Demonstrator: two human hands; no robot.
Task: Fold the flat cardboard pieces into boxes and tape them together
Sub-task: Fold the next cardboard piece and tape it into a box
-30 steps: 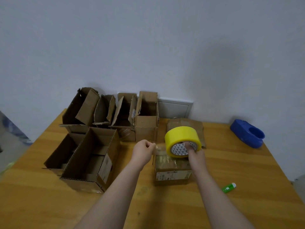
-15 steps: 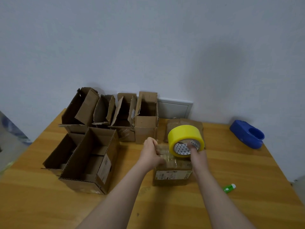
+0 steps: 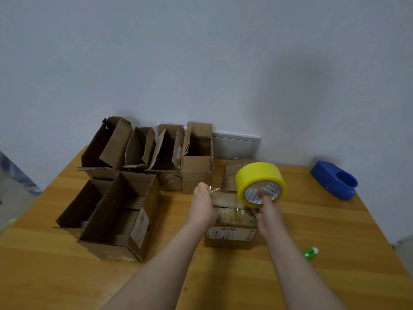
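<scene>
A small closed cardboard box (image 3: 231, 234) with a label on its near side stands at the table's middle. My left hand (image 3: 202, 208) pinches the free end of clear tape at the box's far left edge. My right hand (image 3: 267, 209) holds a yellow tape roll (image 3: 260, 182) above the box's right side, with fingers pushed into the roll's core. A stretch of tape spans the box top between the two hands. A flat cardboard piece (image 3: 232, 175) lies just behind the box, partly hidden by the roll.
Two large open boxes (image 3: 116, 218) lie at the left, and several upright open boxes (image 3: 196, 159) stand against the wall. A blue tape dispenser (image 3: 335, 183) sits far right. A green and white small tube (image 3: 310, 253) lies near the right front of the wooden table (image 3: 335, 276).
The roll moved right and away from me, drawing out tape. My left hand came from left of the box down onto its far left edge with the tape end.
</scene>
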